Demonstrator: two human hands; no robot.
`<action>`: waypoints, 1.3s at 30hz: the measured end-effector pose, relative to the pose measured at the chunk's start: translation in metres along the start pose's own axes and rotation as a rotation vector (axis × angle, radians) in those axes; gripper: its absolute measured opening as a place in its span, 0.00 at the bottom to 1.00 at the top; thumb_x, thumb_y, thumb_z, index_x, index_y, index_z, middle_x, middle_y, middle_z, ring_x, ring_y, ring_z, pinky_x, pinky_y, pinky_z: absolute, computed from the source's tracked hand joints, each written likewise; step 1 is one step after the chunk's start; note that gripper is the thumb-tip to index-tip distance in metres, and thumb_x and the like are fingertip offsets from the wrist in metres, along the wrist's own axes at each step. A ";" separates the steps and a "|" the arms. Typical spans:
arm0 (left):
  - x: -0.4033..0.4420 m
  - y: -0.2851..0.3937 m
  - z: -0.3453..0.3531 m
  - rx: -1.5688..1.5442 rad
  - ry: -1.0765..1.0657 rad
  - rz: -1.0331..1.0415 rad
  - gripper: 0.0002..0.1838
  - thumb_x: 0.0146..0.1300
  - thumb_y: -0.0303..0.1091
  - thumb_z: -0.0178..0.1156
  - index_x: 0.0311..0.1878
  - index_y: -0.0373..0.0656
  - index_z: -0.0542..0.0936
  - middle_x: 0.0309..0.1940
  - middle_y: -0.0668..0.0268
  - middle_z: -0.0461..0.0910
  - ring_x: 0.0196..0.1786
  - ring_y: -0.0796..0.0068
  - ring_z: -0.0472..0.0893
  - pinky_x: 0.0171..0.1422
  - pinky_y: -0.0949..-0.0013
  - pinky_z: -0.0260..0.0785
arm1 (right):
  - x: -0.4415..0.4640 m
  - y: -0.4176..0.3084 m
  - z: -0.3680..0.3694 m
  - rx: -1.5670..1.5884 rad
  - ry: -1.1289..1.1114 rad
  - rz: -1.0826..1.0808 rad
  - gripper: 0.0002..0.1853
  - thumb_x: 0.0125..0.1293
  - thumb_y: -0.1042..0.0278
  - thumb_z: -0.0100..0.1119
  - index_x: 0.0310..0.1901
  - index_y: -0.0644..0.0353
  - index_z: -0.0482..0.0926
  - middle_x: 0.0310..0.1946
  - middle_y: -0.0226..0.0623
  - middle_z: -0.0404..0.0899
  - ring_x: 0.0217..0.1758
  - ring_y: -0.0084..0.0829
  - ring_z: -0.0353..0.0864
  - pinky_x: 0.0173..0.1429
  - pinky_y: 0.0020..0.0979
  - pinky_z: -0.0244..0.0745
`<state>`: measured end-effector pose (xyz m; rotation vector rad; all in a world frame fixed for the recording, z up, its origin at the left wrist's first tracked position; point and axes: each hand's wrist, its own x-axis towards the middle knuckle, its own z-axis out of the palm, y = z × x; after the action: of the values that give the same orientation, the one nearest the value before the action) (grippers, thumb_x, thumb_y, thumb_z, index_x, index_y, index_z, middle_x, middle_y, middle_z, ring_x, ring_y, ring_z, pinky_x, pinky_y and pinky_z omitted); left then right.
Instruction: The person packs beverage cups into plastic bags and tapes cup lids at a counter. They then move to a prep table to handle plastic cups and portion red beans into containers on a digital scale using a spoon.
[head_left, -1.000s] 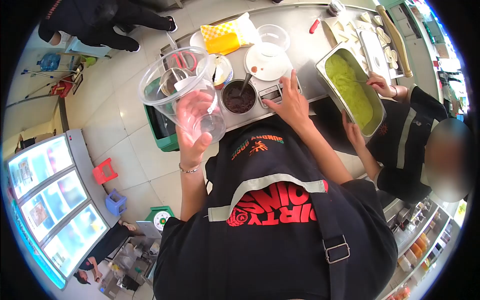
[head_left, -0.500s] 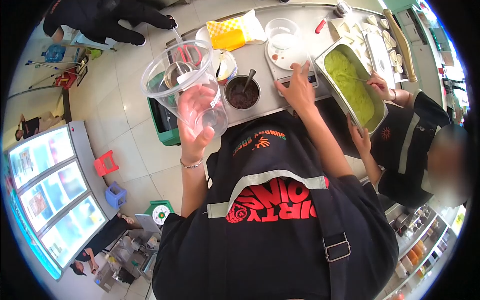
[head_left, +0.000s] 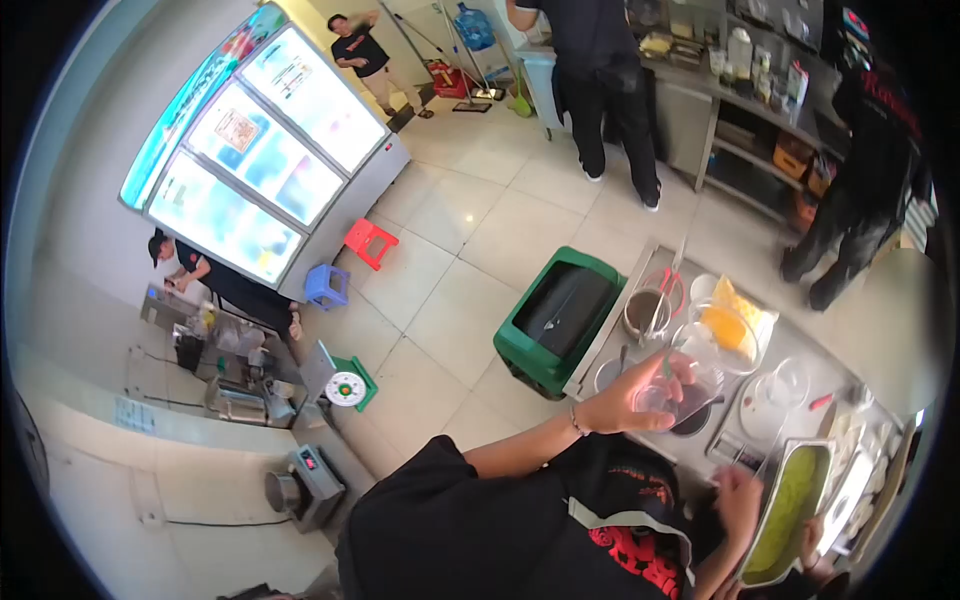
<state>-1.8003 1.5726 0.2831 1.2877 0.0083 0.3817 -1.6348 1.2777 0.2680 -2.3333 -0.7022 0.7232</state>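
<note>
A clear plastic cup (head_left: 694,392) is in my left hand (head_left: 625,402), tilted with its wide mouth away from me, above the near side of the metal table. Below it, a pot (head_left: 690,420) of dark filling is partly hidden by the cup and hand. My right hand (head_left: 738,503) is close to the kitchen scale (head_left: 738,449), with its fingers blurred and drawn in. On the scale's plate stands a clear round tub (head_left: 790,382). Beside my right hand lies a metal pan (head_left: 826,462) of green paste, with a co-worker's hand (head_left: 812,540) at its right edge.
A green bin (head_left: 508,335) stands at the table's left end. Scissors (head_left: 672,290), a yellow-checked packet (head_left: 735,300) and white pieces are on the table. Stools (head_left: 371,243), a dial scale (head_left: 346,389) and a display fridge (head_left: 345,190) are to the left. Several people are around.
The view has swung left, showing more floor and fridge. My left hand keeps the cup, which now appears right of centre. My right hand has drawn back from the kitchen scale and its fingers have curled.
</note>
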 end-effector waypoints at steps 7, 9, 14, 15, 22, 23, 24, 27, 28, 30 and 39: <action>0.006 -0.009 -0.008 0.047 0.069 0.051 0.45 0.65 0.41 0.75 0.80 0.41 0.62 0.62 0.65 0.72 0.55 0.75 0.75 0.69 0.65 0.70 | 0.009 0.076 0.081 0.163 -0.193 -0.145 0.24 0.80 0.48 0.57 0.56 0.65 0.86 0.45 0.59 0.87 0.50 0.42 0.90 0.55 0.42 0.79; 0.004 -0.012 -0.012 0.027 0.086 0.002 0.46 0.64 0.46 0.75 0.79 0.41 0.62 0.64 0.64 0.72 0.57 0.73 0.78 0.71 0.61 0.69 | 0.013 0.095 0.095 0.159 -0.435 0.020 0.27 0.83 0.46 0.52 0.55 0.67 0.85 0.43 0.53 0.88 0.52 0.34 0.88 0.61 0.38 0.77; 0.004 -0.006 -0.010 0.060 -0.009 -0.020 0.46 0.64 0.44 0.76 0.79 0.41 0.62 0.64 0.64 0.72 0.57 0.73 0.77 0.70 0.61 0.69 | -0.001 0.094 0.057 0.040 -0.490 0.186 0.17 0.78 0.59 0.62 0.54 0.68 0.83 0.44 0.35 0.87 0.46 0.23 0.80 0.56 0.27 0.74; 0.004 -0.003 -0.007 0.085 -0.082 -0.047 0.46 0.63 0.43 0.76 0.79 0.42 0.62 0.64 0.64 0.72 0.56 0.73 0.77 0.69 0.62 0.70 | -0.008 0.073 0.045 0.038 -0.485 0.184 0.17 0.78 0.59 0.62 0.54 0.68 0.83 0.44 0.35 0.87 0.46 0.23 0.80 0.56 0.27 0.74; 0.003 0.022 0.054 0.366 -0.455 -0.110 0.49 0.60 0.45 0.79 0.79 0.41 0.64 0.68 0.56 0.75 0.73 0.61 0.76 0.77 0.57 0.67 | -0.032 -0.067 0.024 0.964 -0.071 -0.380 0.71 0.49 0.33 0.83 0.83 0.64 0.49 0.80 0.54 0.58 0.80 0.48 0.65 0.81 0.53 0.62; -0.002 0.024 0.053 0.358 -0.457 -0.106 0.49 0.60 0.45 0.79 0.79 0.41 0.64 0.68 0.56 0.75 0.73 0.61 0.76 0.77 0.57 0.67 | -0.030 -0.055 0.029 0.957 -0.067 -0.377 0.71 0.49 0.33 0.83 0.83 0.64 0.49 0.80 0.54 0.58 0.80 0.48 0.65 0.81 0.53 0.62; -0.011 0.027 0.051 0.450 -0.410 0.018 0.46 0.61 0.44 0.78 0.79 0.41 0.67 0.70 0.55 0.75 0.73 0.61 0.76 0.77 0.57 0.68 | -0.025 -0.032 0.042 0.966 -0.002 -0.402 0.72 0.48 0.31 0.83 0.83 0.63 0.50 0.78 0.56 0.59 0.79 0.50 0.65 0.81 0.53 0.62; -0.061 0.038 -0.004 0.574 -0.242 -0.066 0.37 0.66 0.40 0.74 0.75 0.39 0.73 0.73 0.56 0.75 0.73 0.59 0.78 0.77 0.58 0.69 | -0.034 -0.052 0.037 0.944 0.113 -0.406 0.73 0.45 0.26 0.82 0.81 0.64 0.52 0.72 0.57 0.65 0.75 0.53 0.70 0.79 0.53 0.65; -0.096 0.039 -0.030 0.265 0.040 -0.418 0.30 0.71 0.37 0.67 0.73 0.39 0.75 0.71 0.58 0.78 0.71 0.60 0.78 0.77 0.59 0.68 | -0.040 -0.070 0.026 1.005 0.070 -0.378 0.72 0.45 0.26 0.82 0.81 0.64 0.52 0.71 0.56 0.66 0.73 0.52 0.73 0.78 0.53 0.66; -0.206 -0.003 -0.094 0.170 0.656 -0.301 0.21 0.83 0.42 0.47 0.73 0.50 0.76 0.64 0.63 0.83 0.65 0.69 0.82 0.72 0.62 0.73 | -0.037 -0.044 0.024 0.991 0.086 -0.401 0.71 0.45 0.25 0.82 0.80 0.64 0.54 0.67 0.54 0.69 0.67 0.51 0.78 0.74 0.51 0.70; -0.490 -0.129 -0.017 -0.135 1.121 -1.519 0.28 0.80 0.58 0.46 0.73 0.53 0.75 0.62 0.66 0.83 0.62 0.64 0.79 0.67 0.50 0.71 | -0.085 -0.007 0.009 1.190 0.059 -0.289 0.64 0.46 0.46 0.90 0.78 0.59 0.56 0.68 0.51 0.71 0.69 0.48 0.77 0.72 0.48 0.73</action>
<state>-2.2287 1.4215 0.0574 0.5000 1.7503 -0.2759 -1.7026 1.2330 0.2942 -1.1342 -0.3780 0.6609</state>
